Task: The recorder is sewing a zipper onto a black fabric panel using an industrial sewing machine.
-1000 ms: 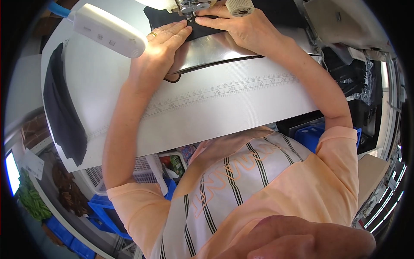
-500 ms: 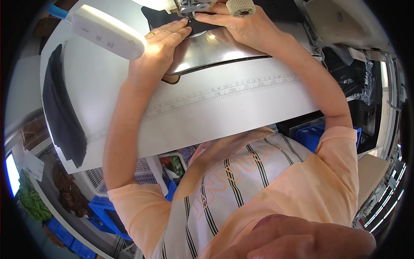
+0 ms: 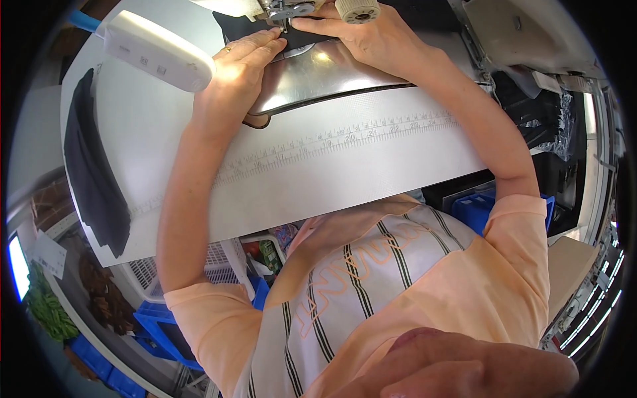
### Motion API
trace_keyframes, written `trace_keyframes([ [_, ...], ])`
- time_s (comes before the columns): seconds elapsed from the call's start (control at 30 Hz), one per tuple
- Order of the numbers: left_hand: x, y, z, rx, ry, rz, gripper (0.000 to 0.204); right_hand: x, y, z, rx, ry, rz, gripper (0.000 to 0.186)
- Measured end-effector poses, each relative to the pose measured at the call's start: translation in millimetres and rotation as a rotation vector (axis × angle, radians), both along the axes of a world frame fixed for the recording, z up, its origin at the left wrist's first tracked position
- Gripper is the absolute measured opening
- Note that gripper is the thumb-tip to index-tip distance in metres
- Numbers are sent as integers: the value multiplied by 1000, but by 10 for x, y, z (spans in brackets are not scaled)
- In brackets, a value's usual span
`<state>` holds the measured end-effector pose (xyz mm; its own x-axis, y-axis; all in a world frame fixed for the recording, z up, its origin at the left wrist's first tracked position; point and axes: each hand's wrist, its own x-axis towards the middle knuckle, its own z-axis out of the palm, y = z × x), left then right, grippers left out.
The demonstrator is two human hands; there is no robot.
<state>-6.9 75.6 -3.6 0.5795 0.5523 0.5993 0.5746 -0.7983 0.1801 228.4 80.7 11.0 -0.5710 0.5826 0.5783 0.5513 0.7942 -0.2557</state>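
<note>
Black fabric (image 3: 233, 28) lies on the shiny metal bed (image 3: 312, 74) of a sewing machine, under the presser foot (image 3: 285, 28). My left hand (image 3: 240, 61) rests flat on the fabric just left of the foot, fingers stretched out, a ring on one of them. From the right, my right hand (image 3: 378, 41) reaches in with its index finger extended along the fabric beside the foot. A ribbed dial (image 3: 357, 9) on the machine hides part of its other fingers. The fabric's far side is hidden behind the machine head.
A white lamp (image 3: 156, 52) hangs over the white table (image 3: 371, 162), which has a printed ruler scale. Folded black fabric (image 3: 99, 172) lies along the table's left edge. Below are a white basket (image 3: 225, 262) and blue crates (image 3: 156, 325). Black material (image 3: 531, 109) lies at right.
The whole view has shifted slightly, so the machine, lamp and hands appear a little farther left. Both hands stay beside the presser foot on the fabric.
</note>
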Motion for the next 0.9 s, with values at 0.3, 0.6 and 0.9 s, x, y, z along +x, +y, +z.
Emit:
trace_keyframes([
  [0.3, -53, 2, -43, -25, 5, 10, 25, 450, -47, 269, -26, -253, -16, 19],
  [0.6, -39, -179, 135, 103, 194, 110, 23, 818, -968, 516, 44, -534, -252, 28],
  [0.9, 60, -379, 99, -208, 18, 112, 42, -250, -1582, 194, -274, -74, 260, 26],
])
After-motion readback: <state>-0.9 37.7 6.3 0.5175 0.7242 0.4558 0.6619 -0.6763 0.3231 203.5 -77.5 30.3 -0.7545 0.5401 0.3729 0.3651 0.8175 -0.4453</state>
